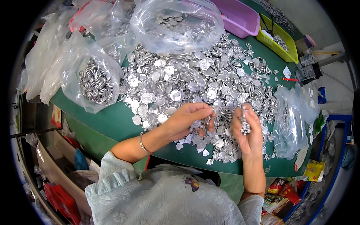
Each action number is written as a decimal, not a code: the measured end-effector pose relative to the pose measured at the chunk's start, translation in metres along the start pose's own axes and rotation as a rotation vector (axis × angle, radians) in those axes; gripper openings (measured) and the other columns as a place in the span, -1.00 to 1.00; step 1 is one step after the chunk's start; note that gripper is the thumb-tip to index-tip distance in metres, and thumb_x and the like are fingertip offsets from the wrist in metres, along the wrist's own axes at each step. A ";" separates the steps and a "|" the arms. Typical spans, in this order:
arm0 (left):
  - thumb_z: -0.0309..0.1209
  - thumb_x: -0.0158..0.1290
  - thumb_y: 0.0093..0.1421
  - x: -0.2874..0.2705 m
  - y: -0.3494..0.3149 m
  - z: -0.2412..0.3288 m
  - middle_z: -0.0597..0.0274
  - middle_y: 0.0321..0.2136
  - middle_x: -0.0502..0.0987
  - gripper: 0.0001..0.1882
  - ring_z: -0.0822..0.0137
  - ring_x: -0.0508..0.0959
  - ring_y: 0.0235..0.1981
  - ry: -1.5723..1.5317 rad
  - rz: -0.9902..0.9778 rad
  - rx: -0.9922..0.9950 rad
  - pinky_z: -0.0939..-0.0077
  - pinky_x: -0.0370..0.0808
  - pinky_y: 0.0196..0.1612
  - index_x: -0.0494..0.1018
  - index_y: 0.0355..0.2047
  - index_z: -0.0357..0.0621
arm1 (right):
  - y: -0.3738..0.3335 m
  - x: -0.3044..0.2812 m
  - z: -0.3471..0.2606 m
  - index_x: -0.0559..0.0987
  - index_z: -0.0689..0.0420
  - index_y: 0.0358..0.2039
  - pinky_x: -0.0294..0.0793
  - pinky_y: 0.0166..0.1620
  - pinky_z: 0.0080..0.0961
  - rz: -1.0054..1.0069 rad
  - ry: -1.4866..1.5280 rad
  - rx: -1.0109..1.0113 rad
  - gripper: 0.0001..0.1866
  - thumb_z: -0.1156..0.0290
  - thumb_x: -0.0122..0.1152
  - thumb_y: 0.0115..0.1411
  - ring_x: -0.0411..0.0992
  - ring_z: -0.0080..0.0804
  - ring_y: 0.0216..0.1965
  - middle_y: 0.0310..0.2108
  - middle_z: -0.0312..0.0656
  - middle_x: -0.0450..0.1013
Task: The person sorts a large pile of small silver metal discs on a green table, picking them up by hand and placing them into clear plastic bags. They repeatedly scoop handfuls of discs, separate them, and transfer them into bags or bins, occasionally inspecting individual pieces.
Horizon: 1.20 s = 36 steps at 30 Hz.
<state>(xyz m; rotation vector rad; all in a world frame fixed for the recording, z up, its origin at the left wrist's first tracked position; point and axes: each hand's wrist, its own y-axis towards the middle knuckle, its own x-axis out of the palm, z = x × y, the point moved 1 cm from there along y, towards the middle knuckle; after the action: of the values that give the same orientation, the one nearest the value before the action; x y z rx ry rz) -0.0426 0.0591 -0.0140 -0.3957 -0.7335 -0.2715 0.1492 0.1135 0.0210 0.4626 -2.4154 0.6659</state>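
Observation:
A wide heap of small silver metal pieces (176, 95), among them coin-like discs, flower shapes and curved ring-like bits, covers the middle of the green table (99, 125). My left hand (189, 119), with a bangle on its wrist, is over the near side of the heap. Its thumb and fingers close on a small silver piece whose exact shape is mostly hidden. To the right, my right hand (250, 131) is raised palm inward, fingers curled around several silver metal pieces (245, 125). Slight motion blur softens its fingertips. A gap separates the two hands.
Clear plastic bags stand left and behind, one filled with silver curved pieces (95, 80). A purple basket (240, 18) and a yellow-green basket (279, 39) stand at the back right. Another clear bag (290, 127) lies at the right edge, near a red pen (290, 79).

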 end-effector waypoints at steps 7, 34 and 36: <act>-0.17 -0.09 0.20 0.009 -0.006 -0.003 0.06 -0.44 0.52 -0.71 0.28 0.57 -0.46 -0.069 -0.056 -0.142 0.62 0.41 -0.70 0.36 -0.45 -0.16 | 0.009 -0.003 0.000 0.28 0.14 -0.02 0.54 -0.37 -0.42 -0.115 0.448 0.016 -0.60 0.37 0.02 0.12 0.39 -0.22 -0.37 -0.13 0.03 0.31; -0.39 0.08 0.06 -0.002 -0.018 0.021 0.26 -0.55 0.34 -0.80 0.33 0.45 -0.56 1.376 0.545 0.629 0.45 0.36 -0.53 0.44 -0.30 -0.16 | 0.052 0.054 0.005 0.49 0.13 -0.21 0.41 -0.42 -0.23 -0.208 -2.043 -0.566 -0.65 0.43 0.25 -0.07 0.44 -0.07 -0.43 -0.35 -0.07 0.36; -0.40 0.11 0.00 -0.008 -0.014 0.019 0.24 -0.39 0.35 -0.73 0.21 0.47 -0.52 1.492 0.526 0.545 0.38 0.41 -0.51 0.44 -0.24 -0.10 | 0.051 0.054 0.005 0.49 0.12 -0.21 0.41 -0.42 -0.24 -0.204 -2.050 -0.561 -0.66 0.43 0.24 -0.06 0.44 -0.07 -0.43 -0.36 -0.06 0.37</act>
<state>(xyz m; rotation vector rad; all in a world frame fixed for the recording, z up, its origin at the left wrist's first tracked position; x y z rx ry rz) -0.0644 0.0554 -0.0031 0.1949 0.7699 0.1691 0.0823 0.1436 0.0327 1.5828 -3.7984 -1.3536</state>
